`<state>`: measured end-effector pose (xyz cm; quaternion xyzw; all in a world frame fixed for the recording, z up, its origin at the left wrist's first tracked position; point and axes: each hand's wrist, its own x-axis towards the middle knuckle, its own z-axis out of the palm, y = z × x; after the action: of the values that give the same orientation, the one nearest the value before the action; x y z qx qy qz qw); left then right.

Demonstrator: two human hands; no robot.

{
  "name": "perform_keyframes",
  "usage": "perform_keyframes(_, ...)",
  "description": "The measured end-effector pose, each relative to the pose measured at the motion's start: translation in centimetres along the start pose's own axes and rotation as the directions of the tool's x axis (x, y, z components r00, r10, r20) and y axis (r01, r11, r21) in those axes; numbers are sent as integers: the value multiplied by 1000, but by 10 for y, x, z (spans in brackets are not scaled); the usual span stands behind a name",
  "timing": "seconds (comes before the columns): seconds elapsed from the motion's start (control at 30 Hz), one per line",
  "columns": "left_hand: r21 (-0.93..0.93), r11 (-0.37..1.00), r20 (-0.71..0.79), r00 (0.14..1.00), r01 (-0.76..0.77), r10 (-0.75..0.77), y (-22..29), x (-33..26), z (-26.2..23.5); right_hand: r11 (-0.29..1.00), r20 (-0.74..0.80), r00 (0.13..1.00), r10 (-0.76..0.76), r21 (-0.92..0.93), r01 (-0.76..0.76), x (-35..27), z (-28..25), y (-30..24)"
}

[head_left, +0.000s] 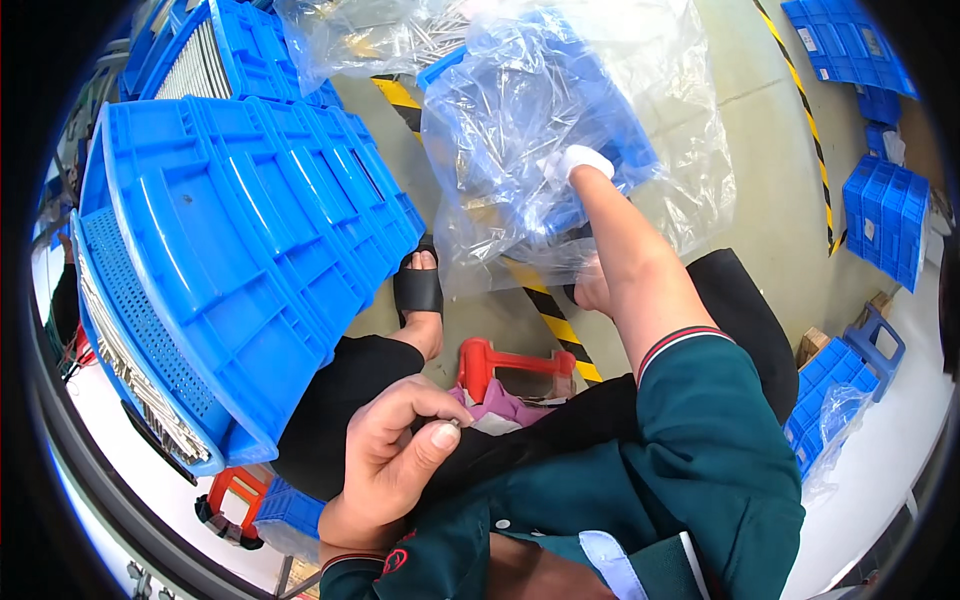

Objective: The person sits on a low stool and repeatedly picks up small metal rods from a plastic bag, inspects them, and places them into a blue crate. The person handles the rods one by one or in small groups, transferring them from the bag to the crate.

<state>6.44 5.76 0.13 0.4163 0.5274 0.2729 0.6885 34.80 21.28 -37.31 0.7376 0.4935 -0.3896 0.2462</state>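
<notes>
Right hand (578, 165) reaches, fingers hidden, into the clear plastic bag (560, 120) lining a blue crate (620, 140), while the left hand (395, 455) pinches something small near the lap

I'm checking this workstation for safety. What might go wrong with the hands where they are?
The right hand, with a white-wrapped fingertip, reaches into the clear plastic bag of thin metal pins; loose pin ends might prick the bare fingers. The left hand pinches something tiny over the lap, which might slip and fall to the floor. The large blue plastic crate sits tilted beside the sandalled foot and might shift onto it.
</notes>
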Motion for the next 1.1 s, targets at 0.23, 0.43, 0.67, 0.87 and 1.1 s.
perform_keyframes(0.23,-9,1000,-10,1000,7,-7,2,-1,5,958,-246,939,-240,97,270,0,-29,23)
perform_keyframes(0.43,28,999,2,1000,-20,20,2,-1,11,912,-339,858,-387,-282,300,-35,-30,32)
perform_keyframes(0.67,19,1000,1,1000,-10,10,2,-3,21,897,-117,911,-395,-265,354,-49,-64,37)
perform_keyframes(0.87,11,999,-37,998,-48,48,-3,4,32,733,230,807,-544,-339,590,-33,-98,3)
perform_keyframes(1.1,17,1000,-78,997,-19,20,-7,9,39,723,67,751,-657,338,603,-54,-125,-42)
